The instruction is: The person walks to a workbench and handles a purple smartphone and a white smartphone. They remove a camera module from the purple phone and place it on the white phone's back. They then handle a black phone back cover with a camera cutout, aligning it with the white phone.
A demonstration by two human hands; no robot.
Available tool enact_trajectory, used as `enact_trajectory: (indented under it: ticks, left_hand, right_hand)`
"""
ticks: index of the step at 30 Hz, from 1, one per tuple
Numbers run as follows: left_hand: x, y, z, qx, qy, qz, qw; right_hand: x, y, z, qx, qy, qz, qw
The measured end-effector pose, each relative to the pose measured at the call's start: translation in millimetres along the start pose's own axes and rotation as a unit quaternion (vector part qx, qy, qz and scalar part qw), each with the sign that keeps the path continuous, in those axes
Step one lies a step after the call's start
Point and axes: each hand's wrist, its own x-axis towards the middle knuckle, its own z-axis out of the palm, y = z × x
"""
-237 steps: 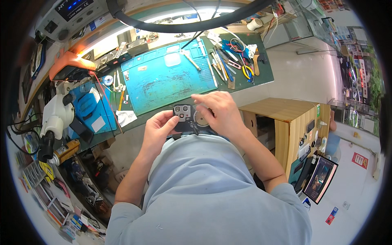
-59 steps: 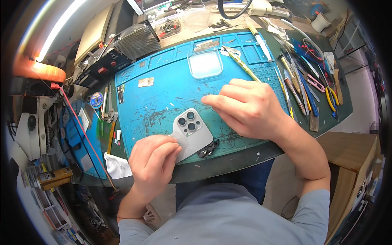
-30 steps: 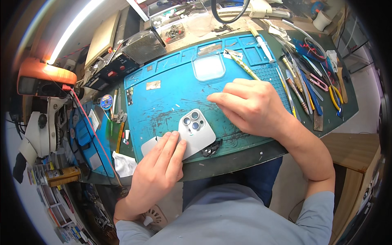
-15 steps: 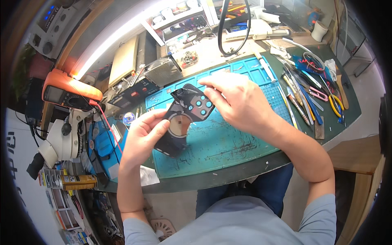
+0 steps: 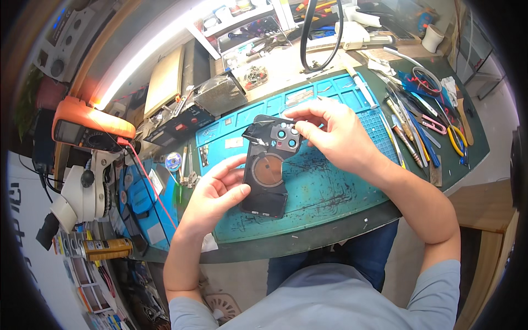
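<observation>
A black phone back cover (image 5: 264, 201) with a round coppery coil (image 5: 267, 170) is held tilted above the teal work mat (image 5: 330, 190). Teal shows through the rings of its camera block (image 5: 285, 136). At the cover's upper right corner, my right hand (image 5: 335, 132) pinches it between thumb and fingers, beside the camera block. My left hand (image 5: 217, 192) is at the left long edge, its thumb overlapping the front slightly and its curled fingertips by the edge. Something dark and glossy, like a loose film, sticks out at the upper left of the cover.
Pliers (image 5: 456, 142), tweezers and other hand tools crowd the bench on the right. An orange multimeter (image 5: 91, 125) with a red lead stands at left, near a white microscope arm (image 5: 82, 190). A black cable loop (image 5: 322, 38) hangs over the back. A solder reel (image 5: 173, 161) lies left of the mat.
The cover has shifted right and turned more upright, with its camera block facing up more. My left thumb has slid from well over its face to its edge.
</observation>
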Motion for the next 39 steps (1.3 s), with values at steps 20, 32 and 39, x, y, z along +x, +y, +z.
enact_trajectory:
  ticks: [20,32,39]
  left_hand:
    - [1,-9,8,0.043,-0.004,0.003,0.999]
    - [-2,-12,8,0.049,-0.004,0.041,0.998]
    - [-3,-10,7,0.042,0.015,0.054,0.998]
  right_hand:
    - [-1,-2,0,0.044,-0.006,0.026,0.999]
    - [-2,-2,1,0.117,-0.032,0.029,0.992]
    - [-6,-5,4,0.152,-0.059,0.036,0.986]
